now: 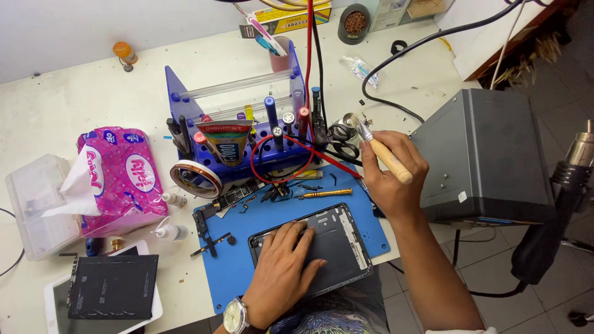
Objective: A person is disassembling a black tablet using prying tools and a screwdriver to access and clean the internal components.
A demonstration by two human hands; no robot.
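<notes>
Nearest the camera, the left hand [281,272] is laid flat, fingers spread, on the dark tablet shell [322,247], which is kept at the near edge of the blue mat [247,278], its long axis running left to right. Beyond and to the right of the shell, the right hand [390,173] is clamped on a wooden-handled tool [383,151], held raised, tip aimed away from the shell toward the blue tool rack [247,124]; the left hand is the nearer to the shell

An electronics repair workshop: blue tool rack [247,142], opened tablet [337,247], power supply [486,154].
</notes>
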